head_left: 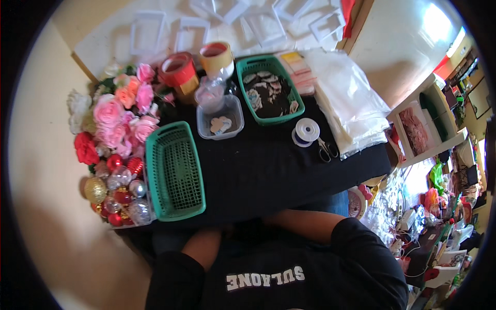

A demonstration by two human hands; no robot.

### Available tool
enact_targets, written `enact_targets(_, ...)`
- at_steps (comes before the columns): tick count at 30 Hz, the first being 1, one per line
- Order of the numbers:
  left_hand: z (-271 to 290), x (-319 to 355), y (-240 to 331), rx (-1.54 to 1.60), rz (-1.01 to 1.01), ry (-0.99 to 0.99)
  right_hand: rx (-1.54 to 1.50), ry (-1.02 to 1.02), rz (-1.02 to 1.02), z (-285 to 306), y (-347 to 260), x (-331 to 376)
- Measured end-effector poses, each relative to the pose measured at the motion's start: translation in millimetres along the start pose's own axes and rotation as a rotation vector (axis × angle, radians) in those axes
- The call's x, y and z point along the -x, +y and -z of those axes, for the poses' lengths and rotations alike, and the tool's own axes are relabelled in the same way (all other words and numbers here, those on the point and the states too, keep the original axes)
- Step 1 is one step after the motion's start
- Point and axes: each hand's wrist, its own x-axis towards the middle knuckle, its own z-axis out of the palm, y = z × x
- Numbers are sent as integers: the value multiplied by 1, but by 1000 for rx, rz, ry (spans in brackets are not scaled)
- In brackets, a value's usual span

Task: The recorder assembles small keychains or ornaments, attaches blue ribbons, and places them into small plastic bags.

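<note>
Both my forearms reach in under the front edge of the black-covered table [248, 181], and my hands are hidden there. Nearest to them on the tabletop is a green plastic basket [200, 178] with nothing in it. Behind it, a clear plastic tub [219, 135] holds a few small pale cutout pieces [220, 124]. A second green basket [271, 122] contains black and white small pieces. To its right lie a spool of white ribbon [308, 129] and black-handled scissors [325, 150].
Artificial flowers [111, 113] and shiny ball ornaments [121, 191] crowd the left side. Rolls of tape [217, 58] stand at the back. Clear plastic sheets or bags [351, 103] lie at the right. White frames [263, 28] sit along the far edge. Clutter [413, 222] fills the right.
</note>
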Motion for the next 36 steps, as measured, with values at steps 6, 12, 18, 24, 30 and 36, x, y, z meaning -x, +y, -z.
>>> enact_targets(6,20,30,5,30,-17,58,-47,-148,35,89,-18,100)
enact_targets(12,27,45,11,109,-62,75,-401,67,285,181,-36,223)
enact_targets(18,-2,96,-27,538,-468,473,83,960,286,200,11,224)
enact_targets(24,-38,157,-101,1380,-251,773,232,1194,278,190,32,199)
enact_targets(30,-33,176,-119,2287,-176,917,154,1214,213,186,34,197)
enact_targets(36,-26,159,-114,2190,-220,982,146,1243,199,182,37,194)
